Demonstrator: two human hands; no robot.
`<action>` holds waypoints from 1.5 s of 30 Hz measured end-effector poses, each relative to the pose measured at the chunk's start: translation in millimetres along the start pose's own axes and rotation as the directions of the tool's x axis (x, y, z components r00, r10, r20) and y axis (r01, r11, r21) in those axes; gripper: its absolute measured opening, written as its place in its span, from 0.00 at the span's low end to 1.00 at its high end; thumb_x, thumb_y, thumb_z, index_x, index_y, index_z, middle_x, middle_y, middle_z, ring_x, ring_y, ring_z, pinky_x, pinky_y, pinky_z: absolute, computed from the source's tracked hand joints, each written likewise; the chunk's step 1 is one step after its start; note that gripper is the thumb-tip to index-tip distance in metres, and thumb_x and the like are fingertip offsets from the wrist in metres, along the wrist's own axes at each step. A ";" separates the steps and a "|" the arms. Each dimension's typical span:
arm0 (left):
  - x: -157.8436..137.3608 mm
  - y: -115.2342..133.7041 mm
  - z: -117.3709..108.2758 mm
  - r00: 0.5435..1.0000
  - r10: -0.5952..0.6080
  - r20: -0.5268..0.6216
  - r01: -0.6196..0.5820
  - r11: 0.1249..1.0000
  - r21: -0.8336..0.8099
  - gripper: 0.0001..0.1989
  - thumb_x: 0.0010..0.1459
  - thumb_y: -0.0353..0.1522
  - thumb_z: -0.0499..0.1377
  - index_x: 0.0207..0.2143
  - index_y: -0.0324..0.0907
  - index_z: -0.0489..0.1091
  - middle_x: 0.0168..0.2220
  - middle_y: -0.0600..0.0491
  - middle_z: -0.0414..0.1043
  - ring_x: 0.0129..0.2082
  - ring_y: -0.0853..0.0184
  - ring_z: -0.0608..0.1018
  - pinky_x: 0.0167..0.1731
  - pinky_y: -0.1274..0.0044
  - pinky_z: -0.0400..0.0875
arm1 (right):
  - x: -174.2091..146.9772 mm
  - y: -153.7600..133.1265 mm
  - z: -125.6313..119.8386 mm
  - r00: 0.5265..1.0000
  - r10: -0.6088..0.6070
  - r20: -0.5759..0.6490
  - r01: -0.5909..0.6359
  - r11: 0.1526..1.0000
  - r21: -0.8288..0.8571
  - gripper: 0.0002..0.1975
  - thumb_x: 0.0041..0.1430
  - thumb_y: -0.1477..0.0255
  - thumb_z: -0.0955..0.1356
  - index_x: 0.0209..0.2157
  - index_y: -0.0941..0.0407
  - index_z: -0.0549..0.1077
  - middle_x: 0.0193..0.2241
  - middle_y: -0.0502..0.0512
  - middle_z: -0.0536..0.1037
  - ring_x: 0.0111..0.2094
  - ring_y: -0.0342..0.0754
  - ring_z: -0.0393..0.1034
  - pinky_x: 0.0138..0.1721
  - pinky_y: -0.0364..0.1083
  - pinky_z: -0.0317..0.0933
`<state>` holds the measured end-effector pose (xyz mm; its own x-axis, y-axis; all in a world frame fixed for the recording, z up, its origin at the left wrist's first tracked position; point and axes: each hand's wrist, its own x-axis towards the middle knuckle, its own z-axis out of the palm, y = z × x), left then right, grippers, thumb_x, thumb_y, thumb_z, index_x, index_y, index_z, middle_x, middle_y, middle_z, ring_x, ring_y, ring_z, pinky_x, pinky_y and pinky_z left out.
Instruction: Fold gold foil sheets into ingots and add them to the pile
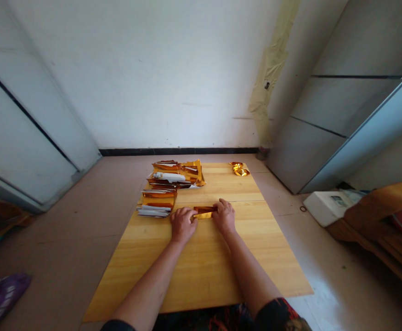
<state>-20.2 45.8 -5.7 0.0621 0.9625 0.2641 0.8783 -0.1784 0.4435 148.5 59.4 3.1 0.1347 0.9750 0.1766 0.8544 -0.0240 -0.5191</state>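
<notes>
Between my two hands a strip of shiny gold foil paper (205,210) lies low over the wooden table (201,271). My left hand (183,224) grips its left end, fingers closed over the edge. On the right end, my right hand (225,216) pinches the same paper with bent fingers. The paper's upper edge looks dark and folded. Left of my left hand stands a bundle of gold foil paper with white backing (159,199). Behind that is a larger pile of gold and white sheets (176,174).
Folded gold foil pieces (239,169) sit at the table's far right corner. A white wall (173,82) rises beyond the table. To the right are a grey cabinet-like unit (325,119), a white box (326,207) and wooden furniture (376,225). A purple bag (4,296) rests on the floor at left.
</notes>
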 end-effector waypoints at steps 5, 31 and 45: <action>-1.8 0.1 -0.5 0.999 0.028 -0.032 -0.027 1.000 0.014 0.07 0.50 0.29 0.58 0.30 0.49 0.74 0.37 0.53 0.71 0.43 0.62 0.68 0.44 0.70 0.58 | -1.5 -1.3 1.0 0.994 -0.098 -0.048 0.097 0.995 -0.013 0.08 0.50 0.77 0.65 0.30 0.53 0.75 0.47 0.52 0.71 0.49 0.50 0.60 0.46 0.46 0.52; -2.5 -6.2 9.5 0.980 0.152 -0.125 -0.152 0.988 0.007 0.02 0.49 0.27 0.59 0.26 0.42 0.69 0.28 0.52 0.68 0.34 0.63 0.68 0.35 0.73 0.62 | -3.5 23.6 12.7 0.966 -0.254 0.045 0.200 0.849 0.489 0.19 0.42 0.81 0.63 0.39 0.56 0.70 0.28 0.50 0.75 0.29 0.44 0.68 0.34 0.42 0.63; -0.8 -14.1 10.5 0.961 0.266 -0.069 -0.275 0.937 -0.215 0.18 0.40 0.17 0.53 0.29 0.43 0.74 0.33 0.53 0.74 0.38 0.64 0.71 0.39 0.73 0.65 | -16.0 30.4 7.0 0.868 -0.493 -0.061 0.465 0.762 0.451 0.17 0.40 0.83 0.60 0.32 0.56 0.72 0.30 0.53 0.76 0.34 0.46 0.69 0.38 0.45 0.63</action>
<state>-27.6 49.7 -21.2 0.2607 0.8637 0.4313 0.7039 -0.4758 0.5274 168.8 44.6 -21.4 -0.2741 0.8445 0.4601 0.4876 0.5344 -0.6904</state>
